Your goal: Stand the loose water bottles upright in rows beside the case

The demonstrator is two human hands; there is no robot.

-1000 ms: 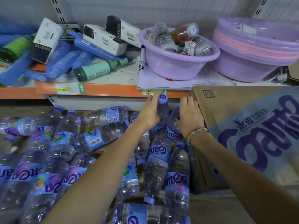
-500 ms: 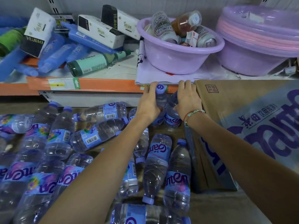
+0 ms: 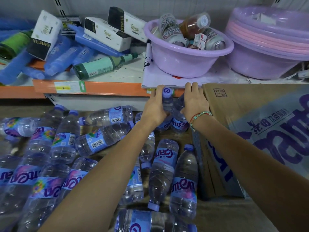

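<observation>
Hands work side by side at the far end of the heap, each on an upright water bottle next to the cardboard case [image 3: 250, 131]. The left hand [image 3: 155, 108] curls around the left bottle [image 3: 167, 104], fingers wrapping its far side below the purple cap, which shows between thumb and fingers. The right hand [image 3: 194, 101] grips the right bottle [image 3: 179, 121] from above, fingers bent over its top so the cap is hidden; a beaded bracelet [image 3: 199, 117] circles that wrist. The two bottles stand touching each other, the right one just beside the case's near corner.

Compared with a second ago, both hands sit a little farther forward, closer under the orange shelf edge [image 3: 107, 87], and the two bottles have gone with them; the grips look the same. Half a second ago the pose was already nearly this one, so the shift since then is slight.

Nearer than the hands and out to the left of the left forearm, the loose bottles [image 3: 103, 139] lie on their sides in a jumble, unchanged. Between the forearms, three more lie flat, one capped end pointing toward the person [image 3: 161, 173].

Beyond the fingertips, on the shelf, a lilac basin [image 3: 184, 62] holds cans and a bottle.
</observation>
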